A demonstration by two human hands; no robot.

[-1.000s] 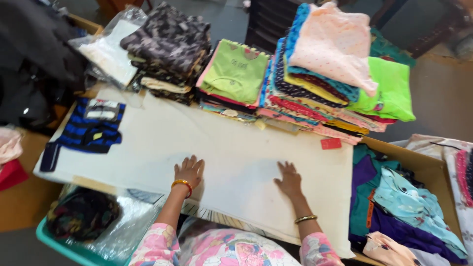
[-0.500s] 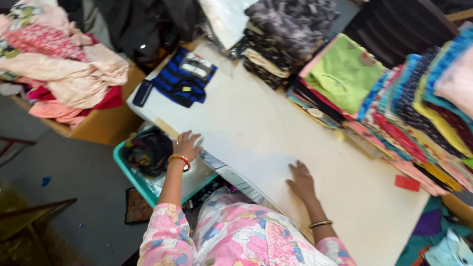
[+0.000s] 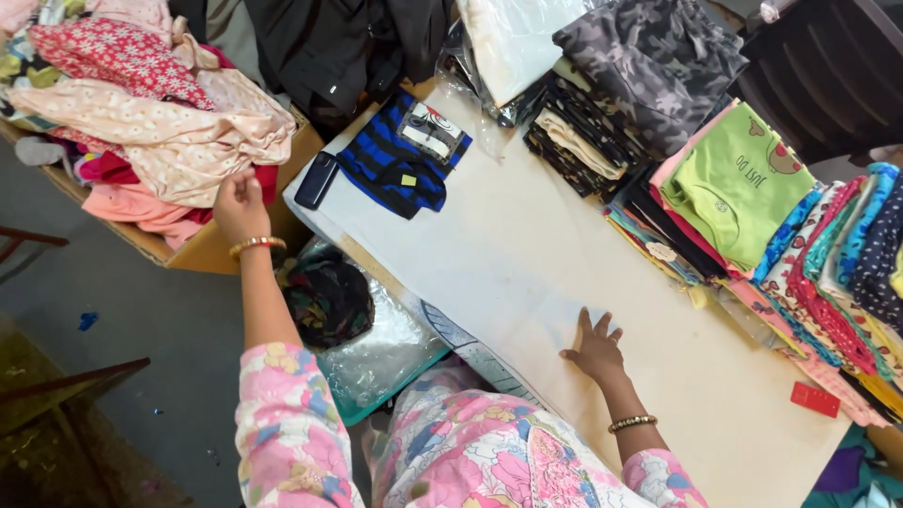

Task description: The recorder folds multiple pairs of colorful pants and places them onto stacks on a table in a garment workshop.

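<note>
Left hand (image 3: 240, 202): fingertips were buried in the heap of loose garments (image 3: 141, 113).
Cardboard box (image 3: 202, 249): mostly covered by that heap.
Folded stacks (image 3: 837, 263): cut off at the right edge.
Green bin (image 3: 395, 390): contents unclear under plastic.

Bare bench (image 3: 564, 254) lies open ahead of my right hand (image 3: 594, 350); folded stacks (image 3: 752, 207) wall its far edge, the striped garment (image 3: 400, 160) blocks one end. My left hand (image 3: 240, 202) meets heaped clothes (image 3: 160, 132).
</note>
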